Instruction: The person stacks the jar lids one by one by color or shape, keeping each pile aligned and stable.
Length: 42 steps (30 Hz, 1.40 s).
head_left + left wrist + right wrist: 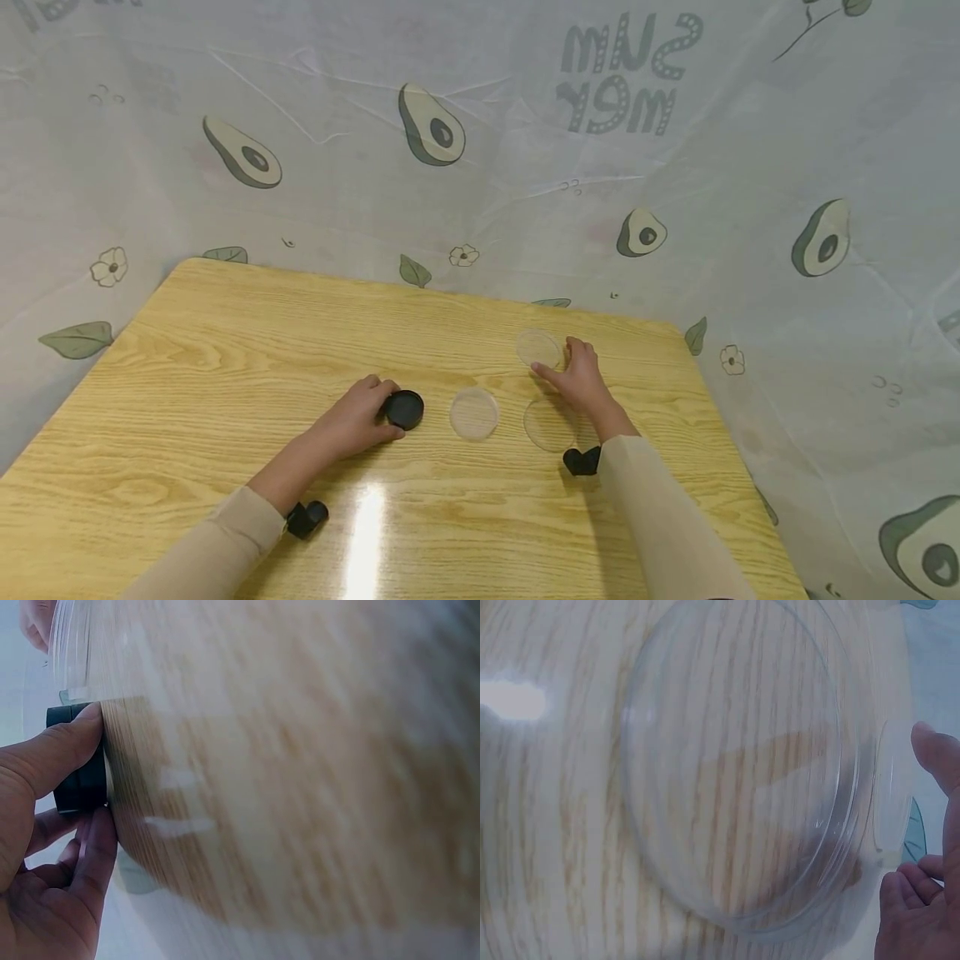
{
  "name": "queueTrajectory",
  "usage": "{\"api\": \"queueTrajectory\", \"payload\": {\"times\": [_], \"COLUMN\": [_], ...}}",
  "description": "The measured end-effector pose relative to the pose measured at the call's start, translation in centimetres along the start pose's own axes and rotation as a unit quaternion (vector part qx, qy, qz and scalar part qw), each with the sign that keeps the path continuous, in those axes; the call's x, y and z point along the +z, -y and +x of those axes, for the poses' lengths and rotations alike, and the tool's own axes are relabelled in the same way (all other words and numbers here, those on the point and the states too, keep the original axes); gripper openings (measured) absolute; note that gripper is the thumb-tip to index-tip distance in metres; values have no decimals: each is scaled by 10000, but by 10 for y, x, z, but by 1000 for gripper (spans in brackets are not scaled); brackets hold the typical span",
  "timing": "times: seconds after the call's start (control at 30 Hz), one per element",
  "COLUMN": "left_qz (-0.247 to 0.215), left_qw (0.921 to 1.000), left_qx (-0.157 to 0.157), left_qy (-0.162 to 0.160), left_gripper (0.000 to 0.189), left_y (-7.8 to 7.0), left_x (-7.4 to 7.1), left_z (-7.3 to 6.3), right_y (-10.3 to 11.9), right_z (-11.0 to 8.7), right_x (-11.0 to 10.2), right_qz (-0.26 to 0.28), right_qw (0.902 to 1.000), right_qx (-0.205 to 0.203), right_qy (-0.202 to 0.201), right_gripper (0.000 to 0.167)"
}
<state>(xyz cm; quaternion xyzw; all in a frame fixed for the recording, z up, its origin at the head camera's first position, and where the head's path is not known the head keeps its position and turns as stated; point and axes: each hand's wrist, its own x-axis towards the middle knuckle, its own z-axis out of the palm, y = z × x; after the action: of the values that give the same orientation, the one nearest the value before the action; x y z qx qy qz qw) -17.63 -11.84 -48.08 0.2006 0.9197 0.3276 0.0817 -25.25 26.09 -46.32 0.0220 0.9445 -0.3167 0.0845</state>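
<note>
My left hand [362,421] grips a short black round container [405,410] between thumb and fingers at the middle of the table. In the left wrist view, the black container [81,759] shows a seam around its side and stands on the wood. At the back right, my right hand [581,379] is spread beside a clear round dish [537,348], its thumb at the near rim. The right wrist view has the thumb and fingers apart, without a visible grip. Another clear dish [551,425] lies below that hand, and a third clear dish [474,414] lies between the hands.
The wooden table [247,350] ends at a pale curtain [337,167] printed with avocados, which hangs behind it and along the sides. A black wrist device [307,519] sits at the left cuff, and a similar device [582,461] at the right. Glare [365,533] marks the near tabletop.
</note>
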Motion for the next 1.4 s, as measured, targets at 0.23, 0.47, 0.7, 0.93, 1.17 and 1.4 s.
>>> {"api": "queueTrajectory", "payload": {"times": [0.23,0.47,0.7,0.93,1.17,1.4], "left_qz": [39,27,18,-10,-1,41], "left_qw": [10000,10000,10000,10000,10000,10000], "left_qx": [-20,46,44,49,7,-9], "left_qy": [9,12,19,15,10,1], "left_gripper": [53,54,54,54,54,53], "left_y": [2,2,3,5,6,4], "left_x": [0,2,1,1,3,2], "left_z": [1,3,3,3,3,3], "right_y": [1,3,3,2,-2,1], "right_z": [6,10,13,15,19,18], "right_x": [4,5,7,9,10,12], "right_qz": [-62,-132,-171,-175,-200,-274], "right_qw": [9999,9997,9997,9997,9997,9996], "right_qx": [57,173,160,116,88,5], "right_qy": [83,104,97,91,99,55], "right_gripper": [97,99,99,97,96,93]}}
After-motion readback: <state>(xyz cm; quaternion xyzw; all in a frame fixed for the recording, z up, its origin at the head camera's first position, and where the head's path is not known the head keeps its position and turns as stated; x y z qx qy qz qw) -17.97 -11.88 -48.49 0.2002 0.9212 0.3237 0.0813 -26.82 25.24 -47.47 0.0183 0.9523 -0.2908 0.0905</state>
